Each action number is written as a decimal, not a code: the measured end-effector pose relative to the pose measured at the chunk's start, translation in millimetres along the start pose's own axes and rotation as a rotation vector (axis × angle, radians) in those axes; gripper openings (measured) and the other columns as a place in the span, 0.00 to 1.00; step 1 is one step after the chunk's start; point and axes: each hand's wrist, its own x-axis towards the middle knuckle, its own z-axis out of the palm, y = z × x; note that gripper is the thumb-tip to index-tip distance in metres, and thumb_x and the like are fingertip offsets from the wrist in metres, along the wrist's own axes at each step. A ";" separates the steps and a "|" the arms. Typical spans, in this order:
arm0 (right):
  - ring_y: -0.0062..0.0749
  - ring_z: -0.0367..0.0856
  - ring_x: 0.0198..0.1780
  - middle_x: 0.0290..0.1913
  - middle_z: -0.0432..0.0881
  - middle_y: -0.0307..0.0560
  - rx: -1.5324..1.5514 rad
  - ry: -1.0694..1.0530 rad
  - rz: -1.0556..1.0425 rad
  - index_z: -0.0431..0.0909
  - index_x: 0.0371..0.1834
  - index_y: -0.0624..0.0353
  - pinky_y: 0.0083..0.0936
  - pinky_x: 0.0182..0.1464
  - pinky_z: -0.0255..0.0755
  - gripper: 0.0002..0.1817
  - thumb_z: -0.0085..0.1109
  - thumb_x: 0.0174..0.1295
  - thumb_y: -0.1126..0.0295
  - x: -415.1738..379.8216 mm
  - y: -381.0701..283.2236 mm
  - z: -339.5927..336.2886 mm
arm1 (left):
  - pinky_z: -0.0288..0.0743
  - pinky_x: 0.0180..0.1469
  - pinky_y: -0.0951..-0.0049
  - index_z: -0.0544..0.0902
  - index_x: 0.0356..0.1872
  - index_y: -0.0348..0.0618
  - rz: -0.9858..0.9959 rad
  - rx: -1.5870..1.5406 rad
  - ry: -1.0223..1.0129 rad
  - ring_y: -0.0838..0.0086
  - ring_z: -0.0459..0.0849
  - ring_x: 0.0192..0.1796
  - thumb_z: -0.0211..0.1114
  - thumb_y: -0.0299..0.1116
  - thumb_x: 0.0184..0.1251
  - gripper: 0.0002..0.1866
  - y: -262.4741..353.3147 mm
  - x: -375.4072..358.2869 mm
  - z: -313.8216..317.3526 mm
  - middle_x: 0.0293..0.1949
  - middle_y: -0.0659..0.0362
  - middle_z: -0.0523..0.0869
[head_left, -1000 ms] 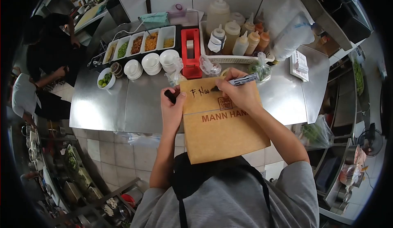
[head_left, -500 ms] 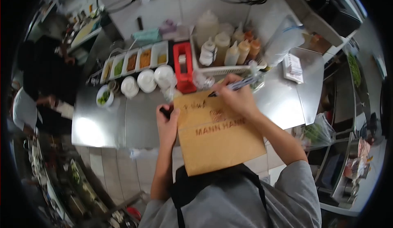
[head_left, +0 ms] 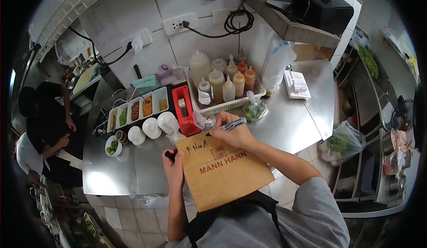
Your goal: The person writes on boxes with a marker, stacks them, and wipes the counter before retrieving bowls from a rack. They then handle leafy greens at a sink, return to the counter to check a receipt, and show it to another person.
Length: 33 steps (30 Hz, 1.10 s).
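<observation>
A brown paper bag (head_left: 231, 183) printed "MANN HANN" lies tilted in front of my body, past the counter's front edge. Dark handwriting, which looks like "F. Nood", runs along its upper part. My right hand (head_left: 233, 133) grips a marker (head_left: 234, 123), its dark tip close to the paper just right of the writing. At the bag's left edge is my left hand (head_left: 174, 165), its fingers closed around a black marker cap (head_left: 169, 155). That hand also touches the bag; how firmly it holds the edge is hidden.
On the steel counter (head_left: 111, 172) stand a red tape dispenser (head_left: 185, 110), stacked white bowls (head_left: 152, 127), topping trays (head_left: 147, 106) and a basket (head_left: 231, 106) of squeeze bottles. A bag of greens (head_left: 255, 110) sits beyond my right hand. Two people (head_left: 49, 123) stand at the left.
The view has tilted up, showing more wall and shelf. The writing has grown longer and my right hand sits a little further right along the bag's upper edge.
</observation>
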 end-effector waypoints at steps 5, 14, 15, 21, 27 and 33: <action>0.15 0.71 0.20 0.18 0.71 0.34 0.033 -0.031 0.060 0.67 0.23 0.59 0.18 0.23 0.64 0.13 0.62 0.49 0.67 -5.8 -10.1 0.6 | 0.66 0.50 0.76 0.64 0.40 0.44 0.001 0.015 0.000 0.76 0.72 0.44 0.59 0.25 0.61 0.12 -3.0 1.7 -2.2 0.43 0.57 0.75; 0.15 0.72 0.16 0.14 0.74 0.37 0.124 0.018 0.065 0.68 0.20 0.59 0.17 0.18 0.62 0.14 0.64 0.52 0.66 -4.5 -3.0 -1.4 | 0.65 0.50 0.77 0.64 0.41 0.44 -0.001 0.025 0.024 0.77 0.71 0.44 0.59 0.25 0.62 0.12 -12.1 3.8 -6.5 0.43 0.58 0.75; 0.15 0.72 0.16 0.14 0.74 0.36 0.133 0.029 0.066 0.68 0.20 0.59 0.17 0.18 0.62 0.14 0.64 0.52 0.66 -3.9 -0.1 -1.0 | 0.65 0.50 0.77 0.64 0.41 0.44 0.008 -0.010 0.009 0.77 0.71 0.44 0.60 0.25 0.62 0.12 -12.0 4.0 -5.0 0.43 0.58 0.75; 0.14 0.71 0.17 0.16 0.75 0.37 0.025 -0.009 0.071 0.67 0.21 0.58 0.16 0.19 0.62 0.14 0.64 0.53 0.66 -7.3 1.2 -1.3 | 0.65 0.51 0.77 0.64 0.40 0.43 -0.003 -0.016 -0.004 0.77 0.72 0.45 0.60 0.25 0.61 0.13 -5.7 2.7 -1.3 0.44 0.56 0.75; 0.13 0.70 0.17 0.14 0.74 0.36 0.017 -0.001 0.060 0.66 0.19 0.59 0.16 0.19 0.61 0.15 0.63 0.54 0.66 -8.2 -6.2 2.0 | 0.66 0.52 0.76 0.63 0.40 0.43 0.005 0.000 -0.002 0.76 0.73 0.47 0.59 0.25 0.61 0.13 -6.0 2.9 0.9 0.46 0.54 0.76; 0.15 0.71 0.16 0.17 0.74 0.37 -0.039 -0.020 0.095 0.65 0.20 0.58 0.14 0.17 0.61 0.14 0.63 0.53 0.71 -6.1 -1.2 -1.5 | 0.65 0.52 0.76 0.63 0.40 0.43 0.009 0.000 -0.011 0.75 0.73 0.47 0.59 0.24 0.61 0.13 -5.9 4.0 -0.1 0.47 0.54 0.75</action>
